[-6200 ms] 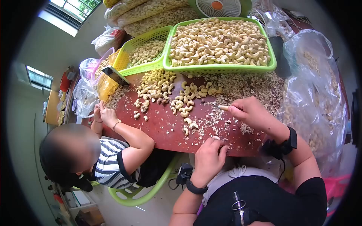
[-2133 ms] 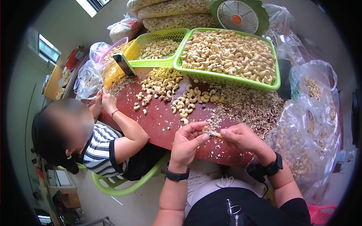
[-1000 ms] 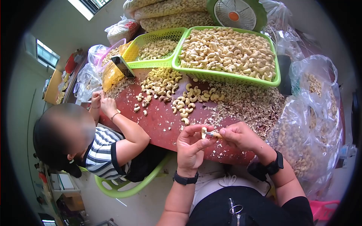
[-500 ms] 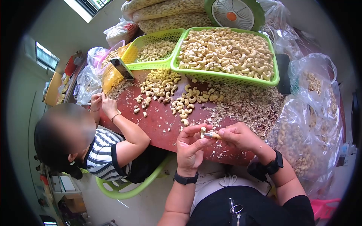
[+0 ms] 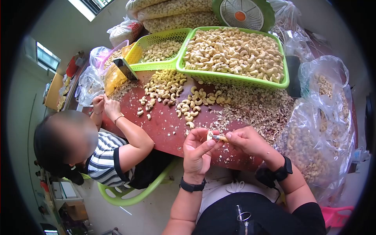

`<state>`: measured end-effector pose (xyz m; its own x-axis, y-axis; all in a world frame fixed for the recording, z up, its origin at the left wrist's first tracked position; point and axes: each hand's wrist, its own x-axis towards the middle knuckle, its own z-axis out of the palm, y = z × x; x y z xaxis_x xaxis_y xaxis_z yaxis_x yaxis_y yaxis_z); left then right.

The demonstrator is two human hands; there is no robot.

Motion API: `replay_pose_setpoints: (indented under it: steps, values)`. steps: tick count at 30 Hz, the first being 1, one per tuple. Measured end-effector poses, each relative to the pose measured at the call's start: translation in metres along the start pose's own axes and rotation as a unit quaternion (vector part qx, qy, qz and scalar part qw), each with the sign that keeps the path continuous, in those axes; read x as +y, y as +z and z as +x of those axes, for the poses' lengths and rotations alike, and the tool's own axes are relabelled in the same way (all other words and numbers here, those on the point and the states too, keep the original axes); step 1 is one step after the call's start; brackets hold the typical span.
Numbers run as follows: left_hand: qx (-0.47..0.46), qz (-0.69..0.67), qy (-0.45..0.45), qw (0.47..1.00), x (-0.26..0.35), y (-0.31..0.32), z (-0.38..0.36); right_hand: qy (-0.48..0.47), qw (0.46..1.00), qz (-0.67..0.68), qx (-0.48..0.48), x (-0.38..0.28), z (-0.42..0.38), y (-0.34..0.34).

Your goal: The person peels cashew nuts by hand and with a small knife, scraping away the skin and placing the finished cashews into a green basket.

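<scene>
Between the fingers of my left hand is a pale cashew nut, held upright over the table's near edge. My right hand is closed around the wooden handle of a small knife. Its short metal blade points left and meets the nut. Past my hands, a loose pile of cashews lies on the red table. Shredded skins and crumbs spread to the right of that pile.
A green basket heaped with cashews stands at the back, beside a yellow-green basket. Clear plastic bags of nuts crowd the right. A fan stands behind. At left another person works beside a propped phone.
The cashew in my left fingers has turned slightly against the blade. Both hands stay almost in place. The other person's hands have barely moved.
</scene>
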<state>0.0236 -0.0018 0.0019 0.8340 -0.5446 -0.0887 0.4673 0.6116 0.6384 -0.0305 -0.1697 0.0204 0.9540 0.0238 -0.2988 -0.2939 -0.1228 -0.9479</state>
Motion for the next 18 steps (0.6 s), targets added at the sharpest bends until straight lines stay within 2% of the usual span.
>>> replay_pose_setpoints:
  steps: [8,10,13,15,18]
  values:
    - [-0.007,0.056,0.018,0.998,0.003,0.001,0.002,-0.014,0.999,-0.030,0.007,0.006,0.002,0.001]
    - [-0.011,0.065,0.023,0.998,0.000,-0.001,0.001,0.013,1.000,0.002,0.000,0.002,0.000,0.000]
    - [-0.041,0.075,0.063,0.994,-0.004,-0.001,-0.001,-0.007,1.000,0.003,-0.002,0.007,0.002,0.000]
    - [0.011,0.035,0.037,0.999,-0.006,-0.001,-0.004,-0.005,1.000,-0.005,0.007,0.010,0.003,0.001]
    - [0.032,-0.006,0.007,0.999,-0.007,-0.003,-0.003,-0.006,1.000,-0.021,0.021,0.007,0.001,0.000]
